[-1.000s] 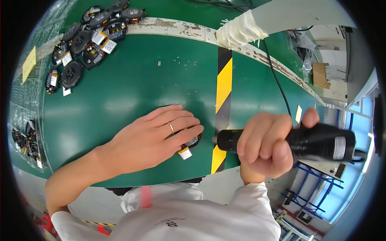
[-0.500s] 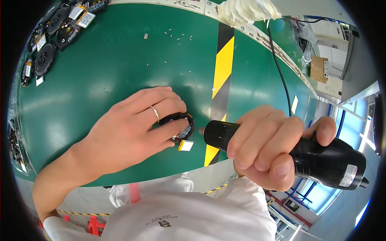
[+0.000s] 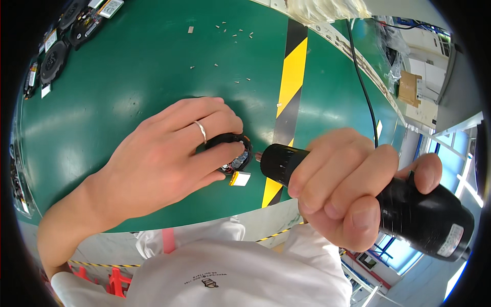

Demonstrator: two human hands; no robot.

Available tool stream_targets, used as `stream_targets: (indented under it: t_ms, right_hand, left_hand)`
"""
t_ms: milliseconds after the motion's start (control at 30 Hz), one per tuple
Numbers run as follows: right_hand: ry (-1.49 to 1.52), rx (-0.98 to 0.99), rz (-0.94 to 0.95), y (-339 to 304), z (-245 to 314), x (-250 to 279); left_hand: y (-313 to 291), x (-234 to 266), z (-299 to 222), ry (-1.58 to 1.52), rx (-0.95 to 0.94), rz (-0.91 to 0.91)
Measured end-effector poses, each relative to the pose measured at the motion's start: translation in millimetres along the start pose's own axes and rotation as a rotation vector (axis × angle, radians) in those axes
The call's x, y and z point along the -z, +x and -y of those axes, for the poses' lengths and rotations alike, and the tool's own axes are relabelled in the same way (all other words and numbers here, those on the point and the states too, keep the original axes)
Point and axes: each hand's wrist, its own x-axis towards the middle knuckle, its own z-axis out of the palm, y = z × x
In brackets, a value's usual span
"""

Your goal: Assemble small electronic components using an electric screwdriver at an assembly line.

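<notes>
Holds round circuit-board housing (image 3: 239,162) in left hand (image 3: 171,153); grips electric screwdriver (image 3: 422,217) in right hand (image 3: 348,187), just right of housing.

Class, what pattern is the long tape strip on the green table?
The tape strip has diagonal yellow and black stripes; see head view.

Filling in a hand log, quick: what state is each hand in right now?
Left hand: holding the round black device, partly covering it.
Right hand: closed around the black electric screwdriver.
</notes>
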Motion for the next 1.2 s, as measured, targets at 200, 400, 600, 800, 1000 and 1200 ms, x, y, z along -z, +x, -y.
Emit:
stream_targets:
  t_ms: [200,400,600,800,1000,1200]
  right_hand:
    - [-0.065,-0.048,0.035,5.3,6.5,-6.1]
    - [-0.049,-0.062,0.026,7.5,6.8,-9.0]
    - [0.037,0.124,-0.207,5.7,0.7,-20.5]
    - [0.054,0.157,-0.318,8.7,2.1,-27.1]
    - [0.029,0.158,-0.307,2.6,-1.3,-18.9]
    - [0.092,-0.004,-0.006,3.5,4.2,-3.8]
  left_hand:
    - [-0.4,-1.4,0.1,-0.010,0.003,-0.014]
    - [-4.0,-2.7,0.8,-0.040,0.015,-0.014]
    - [-3.9,1.2,-4.2,-0.084,0.053,0.025]
    - [1.8,-1.8,0.3,-0.219,0.048,-0.131]
    - [2.1,1.8,4.7,-0.053,0.151,-0.262]
    - [7.8,3.0,-6.7,0.007,0.082,-0.137]
